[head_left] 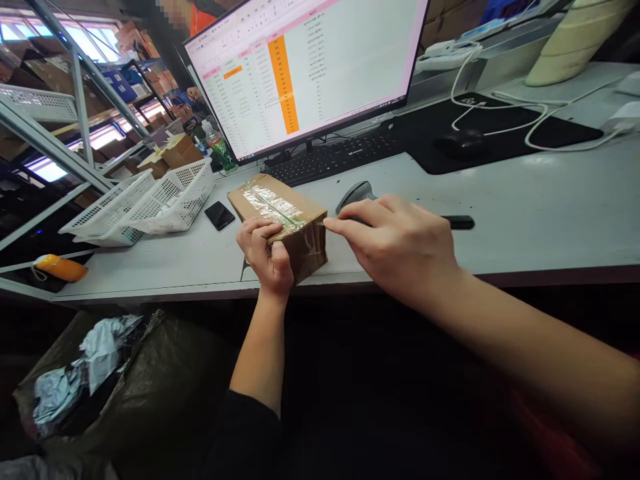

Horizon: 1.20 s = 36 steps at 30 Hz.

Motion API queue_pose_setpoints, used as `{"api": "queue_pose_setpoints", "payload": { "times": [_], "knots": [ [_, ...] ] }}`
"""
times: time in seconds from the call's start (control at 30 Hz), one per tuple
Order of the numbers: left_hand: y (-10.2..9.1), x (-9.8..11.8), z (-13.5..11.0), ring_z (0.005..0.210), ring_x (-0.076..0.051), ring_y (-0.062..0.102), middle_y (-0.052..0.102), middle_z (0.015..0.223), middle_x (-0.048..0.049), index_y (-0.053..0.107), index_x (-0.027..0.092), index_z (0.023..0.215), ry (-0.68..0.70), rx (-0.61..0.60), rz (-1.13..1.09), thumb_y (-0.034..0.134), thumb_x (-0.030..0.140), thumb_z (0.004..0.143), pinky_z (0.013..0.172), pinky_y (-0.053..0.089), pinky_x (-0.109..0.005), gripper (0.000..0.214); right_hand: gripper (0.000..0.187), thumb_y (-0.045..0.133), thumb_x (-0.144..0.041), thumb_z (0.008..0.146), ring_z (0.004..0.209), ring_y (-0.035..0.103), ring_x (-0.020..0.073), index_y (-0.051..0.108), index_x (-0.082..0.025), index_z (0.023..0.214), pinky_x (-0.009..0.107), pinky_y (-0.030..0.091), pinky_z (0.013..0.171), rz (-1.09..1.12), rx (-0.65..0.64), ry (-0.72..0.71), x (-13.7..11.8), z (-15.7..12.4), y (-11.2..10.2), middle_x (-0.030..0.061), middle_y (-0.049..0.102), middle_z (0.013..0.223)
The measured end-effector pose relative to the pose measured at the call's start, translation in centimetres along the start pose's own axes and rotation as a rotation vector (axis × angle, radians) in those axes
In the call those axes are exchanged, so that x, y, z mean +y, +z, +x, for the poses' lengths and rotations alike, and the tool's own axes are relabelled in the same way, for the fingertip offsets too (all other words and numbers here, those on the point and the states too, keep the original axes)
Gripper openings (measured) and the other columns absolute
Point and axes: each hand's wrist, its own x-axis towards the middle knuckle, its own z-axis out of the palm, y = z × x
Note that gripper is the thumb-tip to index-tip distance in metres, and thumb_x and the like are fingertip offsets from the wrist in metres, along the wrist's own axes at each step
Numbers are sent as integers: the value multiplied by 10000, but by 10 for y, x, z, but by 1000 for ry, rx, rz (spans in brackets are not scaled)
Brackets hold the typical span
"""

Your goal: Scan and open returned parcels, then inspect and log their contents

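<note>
A small cardboard box [313, 248] with clear, shiny tape along its top stands near the desk's front edge. My left hand [267, 257] grips its near left edge, fingers curled over the top. At the box's right front corner is my right hand [400, 240], thumb and forefinger pinched together at the taped edge. What sits between those fingertips is too small to make out. Behind the right hand lies a grey and black handheld scanner [356, 193], its middle hidden by the hand.
A monitor [340, 60] and black keyboard [345, 153] stand behind the box. A phone [219, 215] and white perforated baskets [173, 200] are to the left. On the right, a mouse [463, 140] and white cables [543, 120] lie on a black mat. Below left is an open bag [165, 373].
</note>
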Motion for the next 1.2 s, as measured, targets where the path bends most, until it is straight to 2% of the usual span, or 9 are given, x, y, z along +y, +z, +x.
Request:
{"api": "queue_pose_setpoints", "payload": {
  "times": [0.17,0.3,0.5,0.67,0.83,0.93,1.07,1.13,1.2],
  "knots": [
    [-1,2,2,1048,-249,529,575,985,-69,621,201,927,-24,-29,12,459,311,859,990,422,-428,208,219,597,-137,941,789,567,155,767,-238,1036,305,356,625,58,75,-10,-7,-6,-2,3,750,974],
    [-3,1,2,1050,-250,525,579,986,-72,652,202,964,-26,-54,38,446,357,887,990,412,-420,269,214,599,-139,945,822,574,155,765,-234,1040,298,382,665,121,107,-13,-18,-2,3,5,749,986],
    [-2,1,-1,1080,-249,517,564,1047,-89,688,187,1073,-52,-22,77,402,379,921,1003,422,-412,377,214,579,-131,956,813,565,160,765,-222,1012,296,390,674,159,128,7,-27,1,10,3,744,963],
    [-1,2,-1,1067,-236,529,579,1011,-68,711,201,998,-36,-11,25,441,340,928,1010,416,-405,311,222,569,-154,964,813,553,173,761,-228,1046,309,365,664,92,93,34,-20,-1,12,9,744,992],
    [0,1,0,1062,-229,547,586,1021,-61,714,211,961,-6,-23,11,465,309,941,1017,420,-413,269,264,520,-183,985,816,554,192,767,-256,1045,327,336,649,29,-23,164,4,0,17,25,741,1006],
    [1,2,0,1074,-234,542,584,1031,-67,700,205,971,8,-41,26,461,316,948,1025,412,-422,265,280,513,-179,982,826,580,195,769,-262,1058,327,361,651,75,-41,243,14,-5,19,37,739,1013],
    [-1,16,-4,1146,-250,513,570,1096,-84,678,200,1052,-20,-99,74,443,327,972,1068,359,-444,278,303,513,-180,985,870,623,211,723,-217,1201,330,421,667,157,-58,330,16,-22,14,73,743,1014],
    [-7,22,-5,1164,-254,510,570,1122,-87,672,209,1105,-35,-151,111,438,365,989,1076,336,-445,304,307,525,-205,985,896,645,228,703,-201,1235,344,458,699,243,-62,423,16,-32,11,84,747,995],
    [-14,17,0,1169,-260,514,581,1147,-92,662,220,1163,-8,-180,103,427,477,992,1079,331,-447,388,279,550,-273,982,877,672,226,703,-200,1204,351,507,711,514,-95,584,14,-39,8,84,749,986]
  ]
}}
